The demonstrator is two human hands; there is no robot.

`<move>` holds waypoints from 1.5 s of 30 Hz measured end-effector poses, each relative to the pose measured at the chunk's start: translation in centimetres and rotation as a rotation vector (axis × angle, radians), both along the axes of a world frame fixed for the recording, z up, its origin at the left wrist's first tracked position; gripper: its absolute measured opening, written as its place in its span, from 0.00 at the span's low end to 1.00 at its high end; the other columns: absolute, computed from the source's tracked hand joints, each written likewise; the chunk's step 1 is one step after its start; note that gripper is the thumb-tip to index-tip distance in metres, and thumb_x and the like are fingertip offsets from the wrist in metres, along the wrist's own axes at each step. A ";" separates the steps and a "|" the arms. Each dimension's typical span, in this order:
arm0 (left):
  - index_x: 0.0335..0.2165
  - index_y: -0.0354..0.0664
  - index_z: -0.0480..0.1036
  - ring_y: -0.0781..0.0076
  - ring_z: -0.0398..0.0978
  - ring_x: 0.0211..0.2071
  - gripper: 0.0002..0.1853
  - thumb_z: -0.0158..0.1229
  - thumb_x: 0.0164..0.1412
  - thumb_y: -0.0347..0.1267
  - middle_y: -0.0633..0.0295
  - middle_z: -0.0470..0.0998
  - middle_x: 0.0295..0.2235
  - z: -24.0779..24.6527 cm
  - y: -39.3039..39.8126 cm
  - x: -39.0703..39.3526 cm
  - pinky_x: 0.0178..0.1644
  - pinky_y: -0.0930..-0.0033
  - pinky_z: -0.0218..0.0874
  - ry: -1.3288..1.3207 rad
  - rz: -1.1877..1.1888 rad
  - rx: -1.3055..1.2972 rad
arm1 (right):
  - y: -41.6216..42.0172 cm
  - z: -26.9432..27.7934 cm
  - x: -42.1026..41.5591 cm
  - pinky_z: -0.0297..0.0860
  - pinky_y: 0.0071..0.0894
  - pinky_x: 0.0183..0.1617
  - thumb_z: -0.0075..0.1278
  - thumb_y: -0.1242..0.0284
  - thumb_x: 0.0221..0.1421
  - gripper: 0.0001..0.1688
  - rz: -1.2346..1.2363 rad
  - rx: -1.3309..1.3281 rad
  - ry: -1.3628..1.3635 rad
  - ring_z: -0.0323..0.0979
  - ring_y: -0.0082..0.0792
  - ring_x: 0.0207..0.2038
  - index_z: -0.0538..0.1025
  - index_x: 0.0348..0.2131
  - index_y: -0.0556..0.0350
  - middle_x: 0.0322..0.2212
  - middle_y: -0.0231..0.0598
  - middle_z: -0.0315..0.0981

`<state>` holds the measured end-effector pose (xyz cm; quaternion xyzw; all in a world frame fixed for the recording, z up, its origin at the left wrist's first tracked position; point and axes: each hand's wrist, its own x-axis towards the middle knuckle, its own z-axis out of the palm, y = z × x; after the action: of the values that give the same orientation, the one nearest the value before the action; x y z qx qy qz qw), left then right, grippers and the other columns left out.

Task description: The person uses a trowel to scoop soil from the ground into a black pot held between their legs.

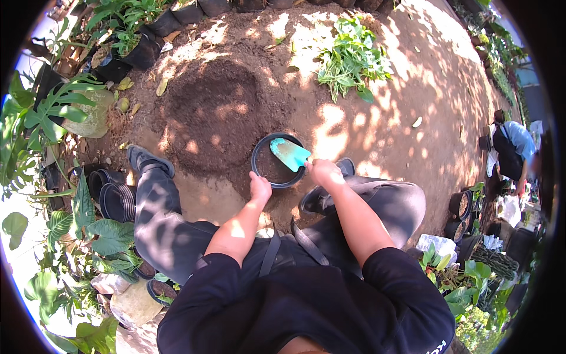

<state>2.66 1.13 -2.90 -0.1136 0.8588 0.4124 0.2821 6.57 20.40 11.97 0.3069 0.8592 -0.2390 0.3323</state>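
Observation:
Between my feet stands a round black plastic plant pot (255, 164) with dark soil (270, 167) inside. My left hand (260, 188) grips its near left rim. In my right hand (324, 172) is the handle of a turquoise hand trowel (289, 153), whose dirt-smeared blade lies over the pot's opening. The handle itself is mostly hidden by my fingers. Just beyond the pot, to the left, spreads a broad mound of dark loose soil (212, 110).
A pile of leafy green cuttings (353, 59) lies on the ground ahead. Stacked empty black pots (117, 201) are by my left foot. Potted plants (141, 51) line the far left edge. Another person (515, 146) bends over at far right, near more pots (460, 204).

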 end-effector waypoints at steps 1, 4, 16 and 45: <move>0.38 0.33 0.52 0.62 0.72 0.22 0.13 0.42 0.56 0.27 0.51 0.71 0.23 -0.3 0.4 0.9 0.23 0.67 0.64 -0.057 0.125 0.104 | -0.5 -0.4 0.1 0.61 0.44 0.47 0.31 0.53 0.57 0.28 -0.004 -0.005 0.003 0.66 0.50 0.43 0.72 0.37 0.58 0.37 0.53 0.70; 0.38 0.34 0.49 0.62 0.71 0.20 0.13 0.41 0.56 0.28 0.49 0.70 0.25 2.3 2.7 2.4 0.19 0.66 0.63 -0.316 0.252 0.175 | -1.2 -1.5 0.9 0.62 0.46 0.46 0.30 0.53 0.57 0.29 -0.028 -0.028 0.000 0.67 0.51 0.43 0.72 0.37 0.58 0.36 0.54 0.70; 0.37 0.35 0.57 0.40 0.68 0.37 0.13 0.36 0.60 0.35 0.38 0.71 0.32 3.2 0.5 -0.7 0.41 0.49 0.58 -0.001 -0.074 -0.216 | -2.1 -3.0 1.1 0.63 0.46 0.45 0.27 0.52 0.58 0.30 0.006 -0.041 0.010 0.68 0.51 0.41 0.72 0.36 0.56 0.35 0.51 0.71; 0.43 0.39 0.56 0.51 0.72 0.28 0.14 0.38 0.60 0.33 0.45 0.71 0.29 0.1 -0.5 -2.0 0.29 0.57 0.64 0.139 -0.162 -0.189 | -3.7 -2.4 1.5 0.62 0.45 0.47 0.29 0.51 0.57 0.29 -0.014 -0.098 -0.018 0.66 0.50 0.44 0.72 0.38 0.55 0.37 0.51 0.70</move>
<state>0.71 0.62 -2.79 -0.0412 0.9176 0.3122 0.2425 8.08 16.71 9.56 0.2984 0.8413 -0.2802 0.3531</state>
